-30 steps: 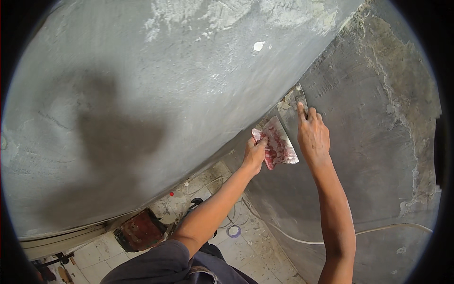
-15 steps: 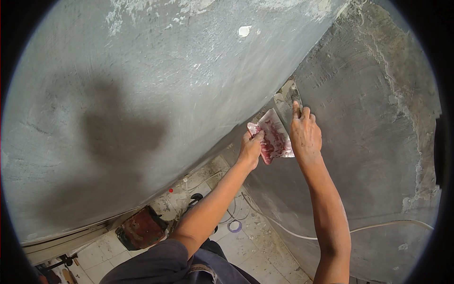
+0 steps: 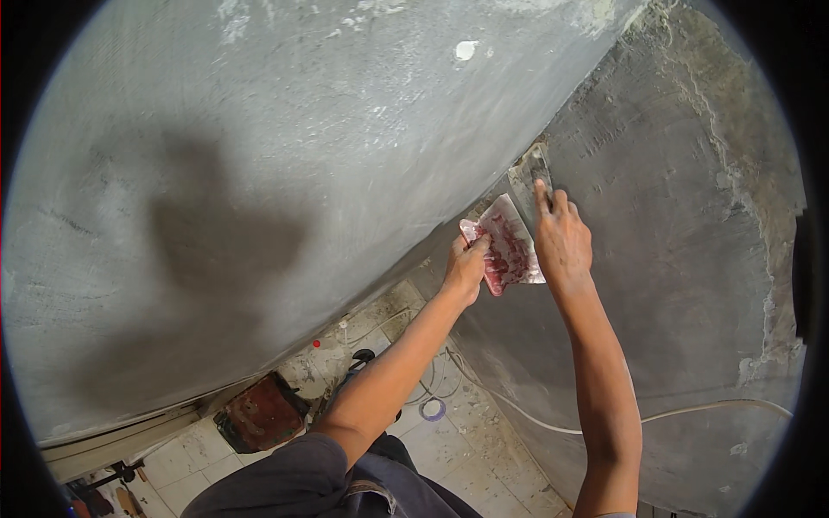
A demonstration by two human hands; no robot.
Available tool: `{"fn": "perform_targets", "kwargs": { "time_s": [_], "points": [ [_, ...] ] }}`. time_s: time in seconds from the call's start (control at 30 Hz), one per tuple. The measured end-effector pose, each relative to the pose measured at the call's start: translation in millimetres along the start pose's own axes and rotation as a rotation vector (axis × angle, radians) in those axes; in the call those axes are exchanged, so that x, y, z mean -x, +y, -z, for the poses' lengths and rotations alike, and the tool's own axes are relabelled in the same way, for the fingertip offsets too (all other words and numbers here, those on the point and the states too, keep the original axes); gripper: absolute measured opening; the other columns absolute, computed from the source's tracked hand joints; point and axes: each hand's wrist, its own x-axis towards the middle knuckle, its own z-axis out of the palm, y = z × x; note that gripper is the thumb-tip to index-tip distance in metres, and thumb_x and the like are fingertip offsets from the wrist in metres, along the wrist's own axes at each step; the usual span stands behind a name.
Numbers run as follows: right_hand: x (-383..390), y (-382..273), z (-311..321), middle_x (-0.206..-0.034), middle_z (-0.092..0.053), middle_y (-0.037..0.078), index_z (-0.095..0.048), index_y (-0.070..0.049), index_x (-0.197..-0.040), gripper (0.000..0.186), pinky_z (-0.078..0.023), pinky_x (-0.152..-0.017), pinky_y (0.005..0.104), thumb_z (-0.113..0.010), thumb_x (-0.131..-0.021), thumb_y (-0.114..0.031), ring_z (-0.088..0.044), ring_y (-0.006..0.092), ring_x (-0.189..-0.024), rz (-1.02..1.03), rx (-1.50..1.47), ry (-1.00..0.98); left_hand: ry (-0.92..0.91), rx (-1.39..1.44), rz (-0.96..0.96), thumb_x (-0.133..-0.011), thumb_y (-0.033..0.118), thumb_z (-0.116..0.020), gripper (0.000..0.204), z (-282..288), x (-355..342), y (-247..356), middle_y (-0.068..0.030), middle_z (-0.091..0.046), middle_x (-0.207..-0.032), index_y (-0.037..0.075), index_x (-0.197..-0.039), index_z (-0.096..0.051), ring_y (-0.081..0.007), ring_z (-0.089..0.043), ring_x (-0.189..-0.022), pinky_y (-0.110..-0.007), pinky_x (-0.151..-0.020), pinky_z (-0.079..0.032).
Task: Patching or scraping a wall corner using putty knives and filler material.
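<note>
My left hand [image 3: 466,272] is closed around the edge of a wide, red-and-white putty spreader [image 3: 509,250] smeared with filler. Just to its right, my right hand [image 3: 564,237] grips a putty knife [image 3: 533,171], its index finger stretched along the blade. That blade lies against the dark grey wall [image 3: 656,285], close to the corner where it meets the lighter grey wall [image 3: 345,129]. The knife's handle is hidden inside my right hand. The spreader's far edge sits beside my right hand and near the wall.
A pale cable [image 3: 544,425] runs across the right wall and down to the floor. On the tiled floor [image 3: 449,449] are a reddish-brown, worn container [image 3: 262,413], a purple ring like a tape roll [image 3: 433,409] and a small red dot-like object [image 3: 317,344]. Tools [image 3: 121,492] lie at lower left.
Both hands appear slightly farther right in the picture, along with the walls, as the view shifts. The putty knife's blade has stayed near the corner. Both grips are unchanged.
</note>
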Motion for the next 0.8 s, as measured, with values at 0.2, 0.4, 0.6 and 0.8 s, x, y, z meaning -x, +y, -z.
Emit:
{"fn": "perform_targets", "kwargs": {
  "time_s": [0.2, 0.4, 0.6, 0.8],
  "points": [
    [-1, -3, -10, -0.099, -0.052, 0.01, -0.047, -0.001, -0.136, 0.052, -0.059, -0.066, 0.0314, -0.054, -0.085, -0.007, -0.061, 0.0228, -0.087, -0.038, 0.099, -0.057, 0.04, -0.02, 0.015, -0.095, 0.01, -0.054, 0.015, 1, -1, 1, -0.0073, -0.062, -0.103, 0.003, -0.108, -0.056, -0.0166, -0.061, -0.093, -0.034, -0.082, -0.052],
    [28, 6, -1, -0.098, -0.052, 0.01, -0.047, -0.002, -0.136, 0.054, -0.058, -0.064, 0.0326, -0.054, -0.083, -0.005, -0.061, 0.0232, -0.086, -0.039, 0.106, -0.077, 0.012, 0.003, 0.039, -0.094, 0.012, -0.055, 0.018, 3, 2, 8, -0.0068, -0.06, -0.104, 0.001, -0.109, -0.056, -0.0151, -0.057, -0.093, -0.032, -0.081, -0.048],
    [23, 6, 6, -0.101, -0.052, 0.01, -0.047, -0.004, -0.136, 0.053, -0.057, -0.066, 0.0344, -0.052, -0.083, -0.004, -0.061, 0.0251, -0.086, -0.014, 0.034, -0.05, 0.017, -0.019, 0.016, -0.094, 0.01, -0.055, 0.02, 3, -2, 2, -0.0066, -0.061, -0.102, 0.001, -0.111, -0.056, -0.0156, -0.058, -0.091, -0.031, -0.082, -0.047],
    [8, -2, -8, -0.099, -0.053, 0.011, -0.048, -0.003, -0.135, 0.051, -0.058, -0.067, 0.0355, -0.052, -0.084, -0.005, -0.062, 0.0247, -0.088, -0.051, 0.06, -0.07, 0.002, -0.027, 0.034, -0.094, 0.011, -0.055, 0.019, 3, -1, 3, -0.0066, -0.061, -0.102, 0.0, -0.11, -0.056, -0.0148, -0.058, -0.092, -0.032, -0.081, -0.048]
  ]
}}
